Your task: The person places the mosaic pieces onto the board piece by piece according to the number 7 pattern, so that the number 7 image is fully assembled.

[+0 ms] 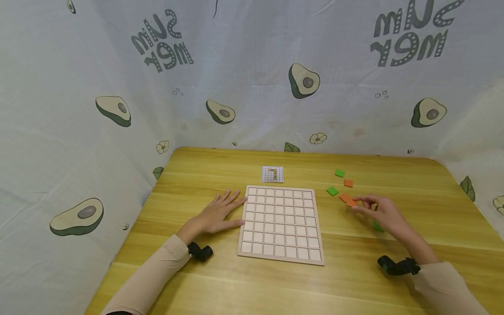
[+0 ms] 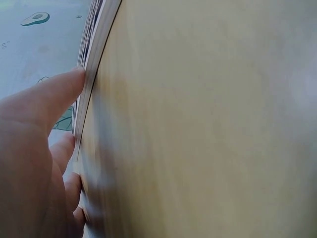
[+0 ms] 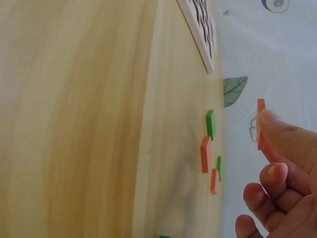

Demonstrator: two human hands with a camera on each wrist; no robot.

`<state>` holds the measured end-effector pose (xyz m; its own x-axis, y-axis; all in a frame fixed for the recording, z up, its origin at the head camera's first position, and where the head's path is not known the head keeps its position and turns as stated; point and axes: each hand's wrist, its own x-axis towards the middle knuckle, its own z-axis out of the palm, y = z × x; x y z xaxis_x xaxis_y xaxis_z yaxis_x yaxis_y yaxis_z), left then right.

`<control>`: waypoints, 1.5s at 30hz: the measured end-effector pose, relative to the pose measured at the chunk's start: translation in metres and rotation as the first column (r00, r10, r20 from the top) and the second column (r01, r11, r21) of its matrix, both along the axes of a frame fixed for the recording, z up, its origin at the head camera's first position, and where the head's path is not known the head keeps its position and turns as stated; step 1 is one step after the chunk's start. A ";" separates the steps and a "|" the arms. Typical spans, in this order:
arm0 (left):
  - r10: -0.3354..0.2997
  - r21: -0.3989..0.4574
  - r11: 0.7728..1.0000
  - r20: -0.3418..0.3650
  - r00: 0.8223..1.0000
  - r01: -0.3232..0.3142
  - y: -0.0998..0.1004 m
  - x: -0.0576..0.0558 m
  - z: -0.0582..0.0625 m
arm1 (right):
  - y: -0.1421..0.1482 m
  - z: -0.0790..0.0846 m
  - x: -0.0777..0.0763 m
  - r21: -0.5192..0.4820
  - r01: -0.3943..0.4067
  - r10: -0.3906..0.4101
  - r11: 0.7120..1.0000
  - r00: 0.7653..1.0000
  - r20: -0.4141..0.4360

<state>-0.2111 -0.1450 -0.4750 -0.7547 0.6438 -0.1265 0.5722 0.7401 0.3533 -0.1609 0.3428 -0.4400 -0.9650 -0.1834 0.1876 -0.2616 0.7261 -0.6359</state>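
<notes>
Tabletop (image 1: 220,288): board (gridded) (image 1: 281,223) between hands (image 1: 218,216) (image 1: 383,214).

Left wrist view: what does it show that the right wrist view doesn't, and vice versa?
Only left wrist: the bare left hand touching the side of the pale wooden grid board.
Only right wrist: the bare right hand pinching a thin orange square tile, plus loose green square tiles and loose orange tiles.
Both: part of the board, the yellowish wooden table and the pale avocado-print cloth behind.

Board (image 1: 280,222) on table (image 1: 283,286), card (image 1: 272,174) behind board, tiles (image 1: 332,191) right of board, cloth (image 1: 256,78) behind table
</notes>
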 end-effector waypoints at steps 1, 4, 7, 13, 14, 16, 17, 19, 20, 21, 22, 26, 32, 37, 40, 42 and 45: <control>0.000 0.000 1.000 0.002 1.000 0.000 0.000 0.000 0.000 | -0.002 0.001 -0.001 -0.001 -0.008 0.008 1.000 1.000 -0.003; -0.003 0.004 1.000 0.006 1.000 0.003 0.000 -0.001 -0.001 | -0.007 0.003 -0.003 -0.021 -0.018 0.019 1.000 1.000 0.008; -0.007 0.002 1.000 0.009 1.000 0.007 0.000 -0.001 0.001 | -0.012 0.006 -0.004 -0.034 -0.018 0.018 0.999 1.000 0.024; -0.011 0.008 1.000 -0.002 1.000 0.011 0.000 0.000 0.002 | -0.025 0.012 -0.007 -0.040 -0.025 0.026 0.999 0.999 0.020; -0.011 0.012 1.000 -0.005 1.000 0.011 0.000 0.000 0.002 | -0.027 0.014 -0.007 -0.043 -0.027 0.028 0.999 0.999 0.017; -0.009 0.013 1.000 -0.011 1.000 0.009 0.000 0.000 0.001 | -0.032 0.015 -0.009 -0.050 -0.033 0.034 0.998 0.999 0.011; -0.007 0.009 1.000 -0.011 1.000 0.007 0.000 0.000 0.001 | -0.034 0.015 -0.010 -0.053 -0.036 0.037 0.998 0.999 0.010; -0.004 0.006 1.000 -0.012 1.000 0.004 0.000 0.000 0.000 | -0.038 0.016 -0.012 -0.060 -0.036 0.037 0.998 0.999 0.011; -0.003 0.000 1.000 -0.010 1.000 0.003 0.000 0.000 0.000 | -0.040 0.016 -0.013 -0.064 -0.036 0.037 0.997 0.999 0.013; -0.001 -0.004 1.000 -0.009 1.000 0.001 0.000 0.000 0.000 | -0.042 0.016 -0.015 -0.064 -0.034 0.035 0.997 0.999 0.017; 0.000 -0.008 1.000 -0.006 1.000 0.000 0.000 0.000 0.000 | -0.043 0.016 -0.016 -0.063 -0.031 0.033 0.998 0.999 0.023; 0.002 -0.004 1.000 -0.001 1.000 -0.002 0.000 -0.001 0.000 | -0.050 0.015 -0.021 -0.069 -0.041 0.044 0.997 0.998 0.035; 0.003 -0.007 1.000 -0.002 1.000 -0.003 0.000 -0.001 -0.001 | -0.060 0.014 -0.028 -0.099 -0.083 0.088 0.992 0.995 0.044; 0.002 -0.001 1.000 0.000 1.000 -0.002 0.000 -0.001 -0.001 | -0.070 0.014 -0.033 -0.103 -0.085 0.092 0.991 0.993 0.068; 0.003 0.000 1.000 -0.001 1.000 -0.003 0.000 -0.001 0.000 | -0.076 0.014 -0.037 -0.110 -0.085 0.095 0.990 0.992 0.084; 0.003 -0.001 1.000 -0.003 1.000 -0.003 0.000 -0.001 0.000 | -0.080 0.013 -0.039 -0.120 -0.087 0.098 0.989 0.991 0.090; 0.002 0.004 1.000 -0.007 1.000 -0.002 0.000 -0.001 0.000 | -0.087 0.011 -0.043 -0.127 -0.095 0.107 0.987 0.990 0.093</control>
<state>-0.2116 -0.1450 -0.4753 -0.7565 0.6430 -0.1188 0.5733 0.7396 0.3525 -0.2039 0.2555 -0.4290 -0.9576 -0.2625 0.1185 -0.2605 0.6142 -0.7449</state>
